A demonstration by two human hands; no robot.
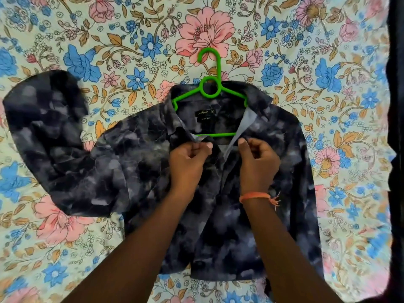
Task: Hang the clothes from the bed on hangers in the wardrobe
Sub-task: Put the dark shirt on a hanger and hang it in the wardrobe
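A dark blue mottled shirt (122, 162) lies flat on the bed, collar away from me, one sleeve bent out to the left. A bright green hanger (209, 88) sits inside its neck, hook pointing away over the sheet, lower bar showing under the collar opening. My left hand (188, 162) pinches the left front edge just below the collar. My right hand (258, 160), with an orange thread at the wrist, pinches the right front edge. The two edges are held close together at the top of the placket.
A floral bedsheet (109, 51) with pink and blue flowers covers the whole bed. A dark strip (395, 127) runs down the right edge of view; what it is cannot be told.
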